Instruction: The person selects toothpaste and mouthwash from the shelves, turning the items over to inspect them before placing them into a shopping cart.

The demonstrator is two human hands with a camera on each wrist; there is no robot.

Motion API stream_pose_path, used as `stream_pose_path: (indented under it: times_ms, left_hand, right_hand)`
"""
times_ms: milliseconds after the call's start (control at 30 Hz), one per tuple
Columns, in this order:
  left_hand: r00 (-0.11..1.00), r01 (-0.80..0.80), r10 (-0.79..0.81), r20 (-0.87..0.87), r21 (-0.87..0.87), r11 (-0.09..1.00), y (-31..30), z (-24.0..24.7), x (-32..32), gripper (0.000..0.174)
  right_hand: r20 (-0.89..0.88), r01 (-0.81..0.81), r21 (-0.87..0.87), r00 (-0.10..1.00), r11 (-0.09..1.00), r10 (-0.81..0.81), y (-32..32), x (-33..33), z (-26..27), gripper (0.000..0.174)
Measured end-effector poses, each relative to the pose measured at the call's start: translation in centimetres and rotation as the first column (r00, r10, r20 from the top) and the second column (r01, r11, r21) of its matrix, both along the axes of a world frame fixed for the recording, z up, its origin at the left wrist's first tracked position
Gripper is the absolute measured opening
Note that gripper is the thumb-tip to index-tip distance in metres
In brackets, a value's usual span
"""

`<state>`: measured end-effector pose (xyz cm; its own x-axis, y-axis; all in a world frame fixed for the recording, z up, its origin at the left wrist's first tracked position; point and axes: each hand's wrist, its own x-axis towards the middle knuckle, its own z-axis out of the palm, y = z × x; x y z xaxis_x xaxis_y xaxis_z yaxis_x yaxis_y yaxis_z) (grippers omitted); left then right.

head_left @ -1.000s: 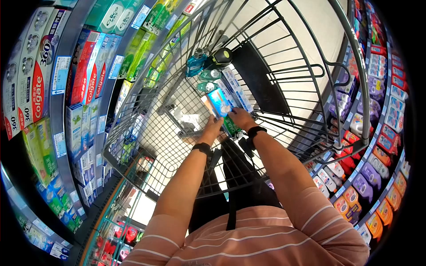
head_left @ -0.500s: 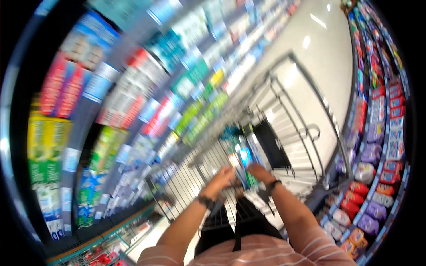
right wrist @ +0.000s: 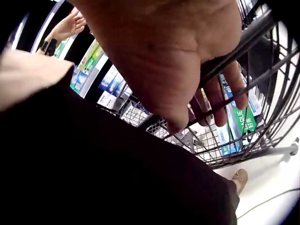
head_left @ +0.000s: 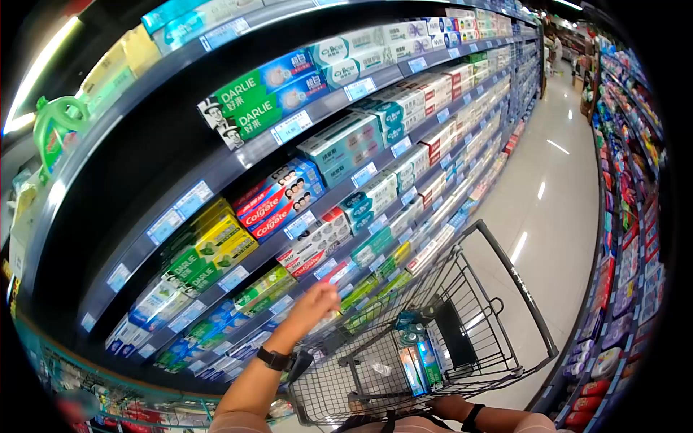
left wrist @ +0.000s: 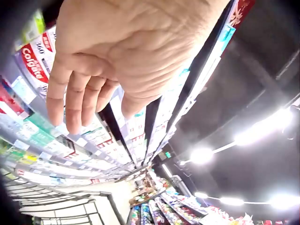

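Note:
My left hand (head_left: 317, 307) is raised in front of the toothpaste shelves, holding nothing. Its fingers bend loosely in the left wrist view, with a red and white Colgate box (left wrist: 35, 63) behind them. Low at the near end of the shopping cart (head_left: 514, 280), my right hand (head_left: 449, 406) is partly hidden by its edge. The right wrist view shows that hand around the cart's dark rim (right wrist: 255, 35), thumb on one side and fingers on the other. Inside the cart lie a green and blue Darlie toothpaste box (head_left: 431, 364) and dark teal bottles (head_left: 409, 335).
Shelves on the left hold Darlie boxes (head_left: 249, 108), Colgate boxes (head_left: 281, 198) and yellow-green boxes (head_left: 263, 292), with price tags (head_left: 292, 126) along the edges. A tiled aisle (head_left: 530, 195) runs ahead. Packaged goods (head_left: 610, 289) line the right side.
Both hands have left the boxes inside the cart. The left has risen toward the shelves; the right has come back to the cart's near rim. The head view has swung up and left.

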<state>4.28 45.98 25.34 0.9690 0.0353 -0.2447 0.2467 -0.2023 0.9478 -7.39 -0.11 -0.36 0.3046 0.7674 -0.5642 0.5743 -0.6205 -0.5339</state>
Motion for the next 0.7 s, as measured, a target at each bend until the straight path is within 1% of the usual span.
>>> stream_pose_path:
  times_ms: [33, 67, 100, 167, 200, 233, 267, 300, 333, 367, 400, 433, 467, 500, 533, 567, 600, 633, 667, 700]
  left_hand:
    - [0.996, 0.043, -0.044, -0.073, -0.014, 0.999, 0.3, -1.6, -1.1, 0.04]
    - [0.995, 0.007, -0.005, -0.104, 0.021, 1.0, -0.6, -2.3, -2.8, 0.039]
    - [0.988, 0.043, -0.039, -0.151, 0.021, 0.999, -0.4, -3.5, -4.1, 0.041]
    - [0.989, 0.004, 0.014, -0.145, 0.122, 0.993, -0.8, -2.8, -5.9, 0.043]
    - [0.997, -0.021, 0.033, -0.072, 0.162, 0.987, -0.3, -1.8, -6.2, 0.044]
    - [0.999, -0.052, 0.053, 0.004, 0.198, 0.979, 0.7, -0.3, -6.1, 0.044]
    - [0.994, -0.087, 0.061, 0.09, 0.319, 0.944, 1.4, 2.5, -5.7, 0.043]
    - [0.965, -0.191, 0.09, 0.246, 0.429, 0.883, 1.1, 6.3, -5.3, 0.039]
    - [0.949, -0.222, 0.104, 0.297, 0.397, 0.891, 2.5, 8.8, -4.2, 0.036]
    - [0.902, -0.31, 0.112, 0.418, 0.443, 0.841, 3.8, 11.1, -3.3, 0.034]
    - [0.857, -0.392, 0.12, 0.502, 0.482, 0.784, 5.2, 13.6, -2.4, 0.033]
    - [0.801, -0.467, 0.139, 0.583, 0.461, 0.755, 4.6, 17.4, -1.8, 0.031]
    - [0.71, -0.552, 0.052, 0.702, 0.51, 0.66, 6.1, 19.7, -0.7, 0.032]
    - [0.651, -0.584, 0.116, 0.75, 0.397, 0.708, 6.1, 22.0, 0.1, 0.031]
    - [0.551, -0.648, -0.01, 0.834, 0.436, 0.625, 8.2, 23.8, 1.5, 0.03]
    - [0.498, -0.671, -0.003, 0.867, 0.387, 0.632, 8.8, 25.8, 2.3, 0.032]
    - [0.449, -0.696, 0.018, 0.893, 0.338, 0.633, 9.7, 27.2, 3.5, 0.035]
    - [0.438, -0.736, -0.019, 0.899, 0.371, 0.566, 10.9, 28.6, 4.4, 0.041]
    - [0.42, -0.76, -0.013, 0.907, 0.36, 0.542, 12.4, 29.2, 6.0, 0.051]
    - [0.464, -0.744, 0.043, 0.885, 0.363, 0.561, 13.4, 29.7, 6.8, 0.069]
  right_hand:
    - [0.022, -0.057, 0.013, 0.998, 0.998, 0.056, -0.3, 0.0, -1.3, 0.03]
    - [0.064, -0.046, 0.024, 0.997, 0.999, 0.044, -0.5, 0.0, -1.0, 0.029]
    - [0.101, -0.031, 0.039, 0.994, 0.999, 0.027, -0.6, -0.3, -0.9, 0.027]
    - [0.174, -0.024, 0.059, 0.985, 0.998, 0.013, -0.9, 0.1, -1.4, 0.025]
    - [0.205, -0.023, 0.065, 0.979, 0.998, 0.01, -1.2, -0.1, -1.7, 0.024]
    - [0.23, -0.006, 0.071, 0.973, 0.997, -0.01, -1.5, 0.2, -1.5, 0.023]
    - [0.239, -0.006, 0.056, 0.971, 0.998, -0.008, -1.8, 0.4, -1.7, 0.022]
    - [0.25, -0.006, 0.042, 0.968, 0.999, -0.004, -2.1, 1.0, -2.1, 0.021]
    - [0.263, -0.025, 0.028, 0.965, 0.999, 0.017, -2.4, 1.6, -2.6, 0.02]
    - [0.274, -0.051, 0.014, 0.961, 0.999, 0.045, -2.7, 2.3, -3.0, 0.02]
    - [0.286, -0.075, 0.001, 0.955, 0.997, 0.072, -3.0, 3.1, -3.4, 0.019]
    - [0.299, -0.097, -0.014, 0.949, 0.995, 0.097, -3.1, 3.6, -3.6, 0.019]
    - [0.289, -0.047, 0.003, 0.956, 0.999, 0.044, -3.3, 3.9, -3.0, 0.019]
    - [0.315, -0.039, 0.038, 0.949, 0.998, 0.025, -3.5, 4.2, -2.8, 0.018]
    - [0.34, -0.033, 0.071, 0.94, 0.997, 0.007, -3.8, 4.6, -2.5, 0.018]
    - [0.364, -0.028, 0.104, 0.931, 0.994, -0.012, -4.1, 5.1, -2.2, 0.018]
    - [0.366, -0.027, 0.089, 0.931, 0.996, -0.007, -4.3, 5.5, -1.7, 0.018]
    - [0.375, -0.028, 0.062, 0.927, 0.998, 0.003, -4.5, 5.8, -1.6, 0.018]
    - [0.382, -0.027, 0.031, 0.924, 0.999, 0.013, -4.6, 6.2, -1.5, 0.018]
    - [0.391, -0.02, -0.004, 0.92, 1.0, 0.02, -4.5, 6.2, -2.0, 0.018]
